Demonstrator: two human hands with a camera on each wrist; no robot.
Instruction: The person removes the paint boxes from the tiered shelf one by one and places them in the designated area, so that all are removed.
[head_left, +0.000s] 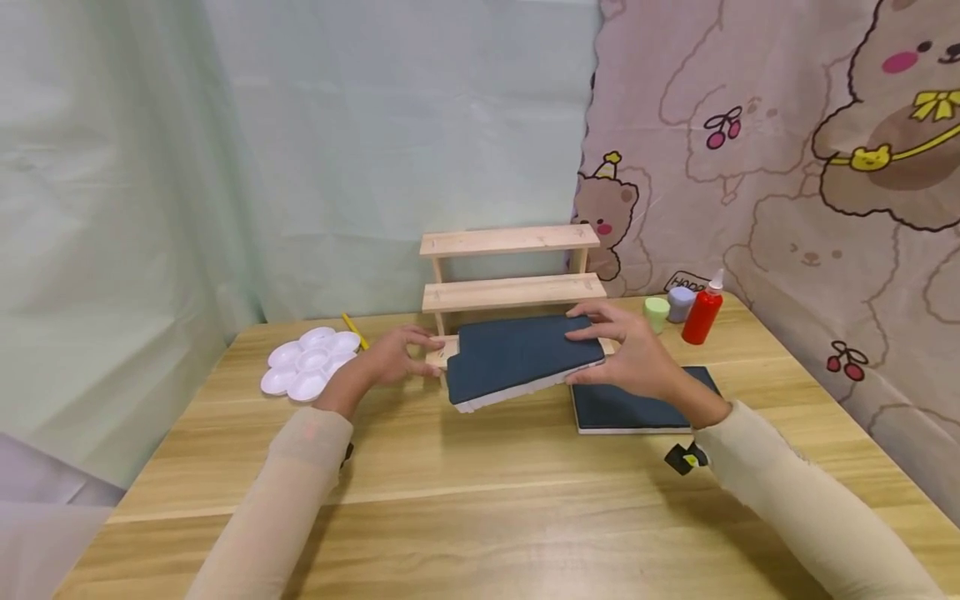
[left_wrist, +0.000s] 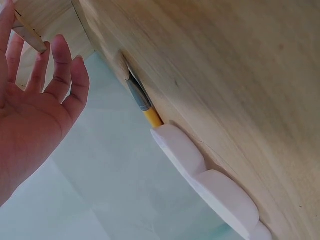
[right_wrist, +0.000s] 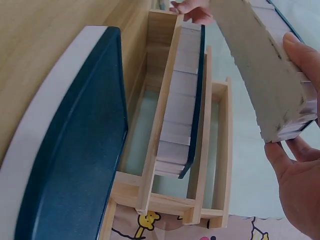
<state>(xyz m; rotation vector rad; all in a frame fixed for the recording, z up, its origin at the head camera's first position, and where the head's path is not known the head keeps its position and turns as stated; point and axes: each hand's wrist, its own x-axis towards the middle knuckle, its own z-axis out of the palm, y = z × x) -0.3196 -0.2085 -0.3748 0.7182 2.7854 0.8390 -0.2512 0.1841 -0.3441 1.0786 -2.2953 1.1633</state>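
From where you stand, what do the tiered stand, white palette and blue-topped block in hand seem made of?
Tiered stand: bare, matte wood, judging by its pale grain.
White palette: probably smooth plastic, from its slight sheen.
Blue-topped block: smooth, dull covering, perhaps leatherette or rubber; its white sides and rough grey underside leave the rest uncertain.

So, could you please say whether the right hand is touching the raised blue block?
Touching: the head view shows the right hand gripping the blue block, fingers on top, thumb at its near edge.
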